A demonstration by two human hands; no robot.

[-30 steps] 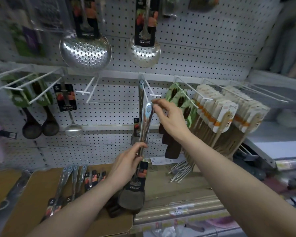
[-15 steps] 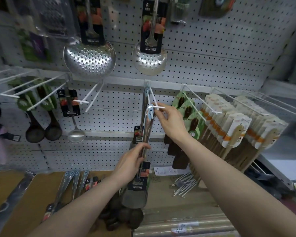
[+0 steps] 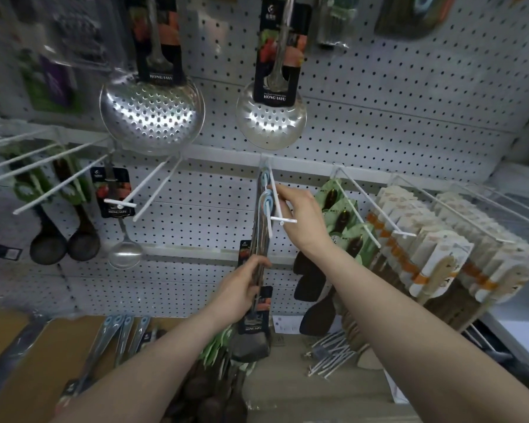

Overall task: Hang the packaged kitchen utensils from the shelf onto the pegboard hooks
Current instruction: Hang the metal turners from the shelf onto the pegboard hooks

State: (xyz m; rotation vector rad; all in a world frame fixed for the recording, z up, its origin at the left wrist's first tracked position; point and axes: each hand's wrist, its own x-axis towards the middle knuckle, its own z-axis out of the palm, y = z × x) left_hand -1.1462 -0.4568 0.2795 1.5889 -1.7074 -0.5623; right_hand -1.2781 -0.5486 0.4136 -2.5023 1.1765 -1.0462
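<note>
Steel-handled and card-sleeved, a packaged spatula [image 3: 258, 270] is hanging by its pale blue loop on a white pegboard hook [image 3: 276, 199] as we are working at the pegboard [image 3: 379, 129]. Our right hand [image 3: 300, 218] is pinching the loop end at the hook, while our left hand [image 3: 242, 291] is curling its fingers around the handle lower down. More packaged utensils [image 3: 116, 334] are lying on the shelf [image 3: 37, 361] below, and two perforated skimmers [image 3: 153, 114] are hanging above.
</note>
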